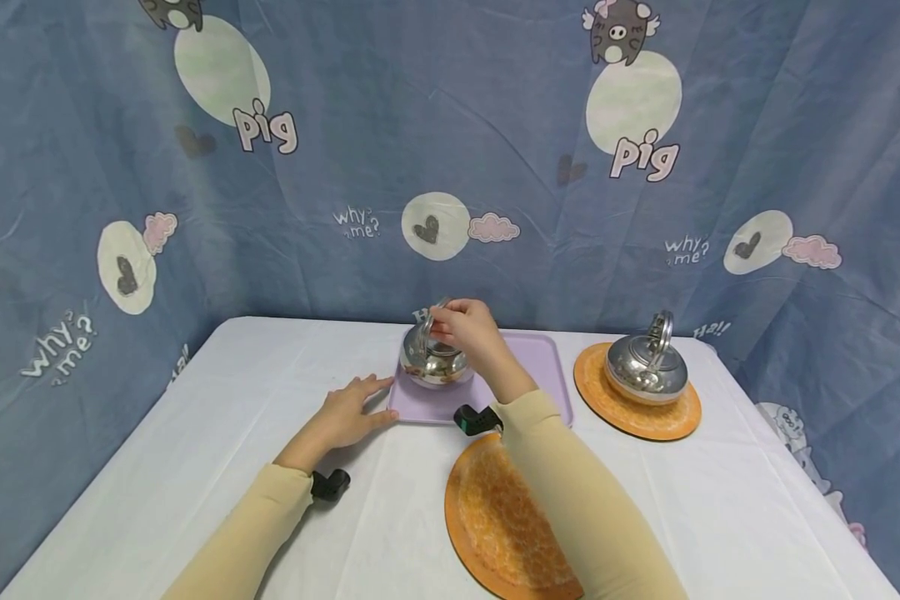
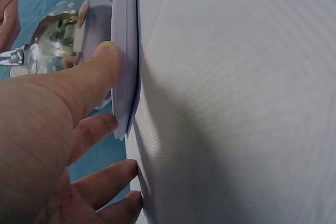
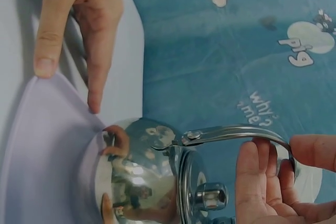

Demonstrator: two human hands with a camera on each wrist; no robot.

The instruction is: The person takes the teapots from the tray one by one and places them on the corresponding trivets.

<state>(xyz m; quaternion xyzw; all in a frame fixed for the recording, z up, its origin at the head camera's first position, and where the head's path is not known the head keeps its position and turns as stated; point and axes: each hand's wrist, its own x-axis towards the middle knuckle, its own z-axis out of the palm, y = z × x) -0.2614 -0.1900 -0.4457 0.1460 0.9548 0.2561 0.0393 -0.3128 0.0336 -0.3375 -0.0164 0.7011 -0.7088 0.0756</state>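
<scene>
My right hand (image 1: 465, 327) grips the kettle (image 1: 433, 370) by its arched handle (image 3: 236, 131); it's below that hand, on the tray (image 1: 427, 408); left hand (image 1: 348, 412) spread, touching the tray; shiny metal, probably stiff, slippery, weighty; handle's the safest hold.

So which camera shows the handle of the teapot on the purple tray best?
The right wrist view: the handle looks big there, and you see its curve reach the right hand. The head view shows it small, partly covered by that hand. The left wrist view catches just its end.
</scene>
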